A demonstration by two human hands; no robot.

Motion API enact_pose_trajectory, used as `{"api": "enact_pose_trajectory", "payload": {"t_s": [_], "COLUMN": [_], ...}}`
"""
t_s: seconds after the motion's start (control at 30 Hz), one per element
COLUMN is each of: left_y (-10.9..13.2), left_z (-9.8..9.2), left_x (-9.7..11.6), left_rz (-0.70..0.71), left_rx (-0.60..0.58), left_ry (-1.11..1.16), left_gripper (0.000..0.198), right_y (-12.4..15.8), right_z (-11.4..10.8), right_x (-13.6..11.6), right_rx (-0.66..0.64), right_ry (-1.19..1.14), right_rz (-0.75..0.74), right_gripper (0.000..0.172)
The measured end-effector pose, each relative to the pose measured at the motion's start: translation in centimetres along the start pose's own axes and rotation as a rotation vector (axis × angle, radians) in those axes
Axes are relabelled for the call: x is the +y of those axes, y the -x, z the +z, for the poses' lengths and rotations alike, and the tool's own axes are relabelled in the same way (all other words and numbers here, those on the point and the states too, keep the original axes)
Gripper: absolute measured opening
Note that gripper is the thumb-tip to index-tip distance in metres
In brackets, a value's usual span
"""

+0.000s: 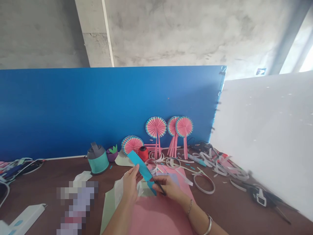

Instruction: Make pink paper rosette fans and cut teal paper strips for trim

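Observation:
My left hand (131, 181) is closed on a strip of bright blue paper (140, 164), pinching it between thumb and fingers and holding it slanted above the table. My right hand (167, 186) grips a slim black tool (159, 186) that lies against the lower end of the strip; its exact kind is hard to make out. Below the tool a short blue part of the paper angles downward near my right fingers. Under both hands lies a large pink sheet (158, 215), with a pale green sheet (107, 204) showing at its left.
Pink pleated paper fans (156, 127) lean on the blue partition (73, 111); another group of round fans (132, 145) lies beside a red spool (143, 153). A teal container (97, 160) stands at left. Tape rolls (204, 183) and paper scraps (227, 164) clutter the right.

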State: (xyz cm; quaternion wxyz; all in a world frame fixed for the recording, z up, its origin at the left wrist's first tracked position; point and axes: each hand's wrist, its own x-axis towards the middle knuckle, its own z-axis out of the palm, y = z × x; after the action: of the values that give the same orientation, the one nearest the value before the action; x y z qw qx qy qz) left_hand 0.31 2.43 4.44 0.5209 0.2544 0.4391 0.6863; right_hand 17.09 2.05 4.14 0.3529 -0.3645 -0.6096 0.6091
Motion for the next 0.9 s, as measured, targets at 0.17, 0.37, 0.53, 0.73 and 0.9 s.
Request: {"api": "enact_pose_trajectory", "payload": {"t_s": [0.17,0.37,0.53,0.73,0.9], "left_y": [-0.3,0.0,0.3,0.1,0.2], "left_z": [-0.1,0.0,0.1,-0.1,0.1], "left_x": [-0.2,0.1,0.3,0.0,0.1], "left_rz": [0.007,-0.004,-0.009,-0.001,-0.003], "left_rx": [0.006,0.004,0.002,-0.002,-0.004], "left_ry": [0.001,0.006,0.006,-0.008,-0.013], "left_gripper": [0.039,0.039,0.038,0.037,0.039], "right_y": [0.3,0.2,-0.4,-0.5,-0.3], "right_z": [0.1,0.1,-0.4,-0.6,-0.5], "right_x": [-0.5,-0.1,1.0,1.4,0.9], "right_rx": [-0.009,0.004,-0.001,-0.005,-0.034], "right_ry": [0.016,0.052,0.089,0.134,0.129], "right_rz": [-0.016,-0.001,0.01,0.017,-0.009], "right_gripper": [0.024,0.027,0.036,0.041,0.038]}}
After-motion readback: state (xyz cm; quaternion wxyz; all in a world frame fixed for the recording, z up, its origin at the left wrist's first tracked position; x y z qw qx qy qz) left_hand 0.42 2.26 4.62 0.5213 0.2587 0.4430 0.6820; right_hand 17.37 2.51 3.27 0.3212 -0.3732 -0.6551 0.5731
